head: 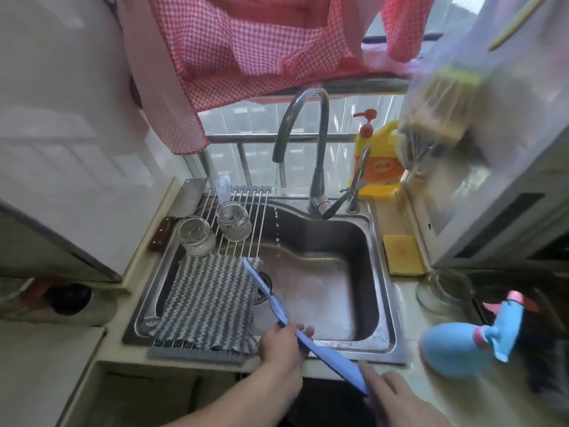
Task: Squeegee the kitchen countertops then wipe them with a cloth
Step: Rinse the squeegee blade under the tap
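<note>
A long blue squeegee (pixel 271 300) slants over the front left of the steel sink (pixel 378 272), its far end above the drain. My left hand (pixel 281 343) grips it near the middle. My right hand (pixel 391 392) holds its near end at the counter's front edge. A grey striped cloth (pixel 206 300) lies spread on the roll-up drying rack (pixel 246 211) over the sink's left side. The faucet (pixel 301 131) drips a thin stream of water into the basin. The beige countertop (pixel 409 303) surrounds the sink.
Two glass jars (pixel 197 237) stand on the rack behind the cloth. A yellow sponge (pixel 401 254) lies right of the sink, a yellow soap bottle (pixel 377 158) behind it. A blue spray bottle (pixel 468 340) and a glass lid (pixel 443 291) sit at the right. Red checked fabric (pixel 261 41) hangs overhead.
</note>
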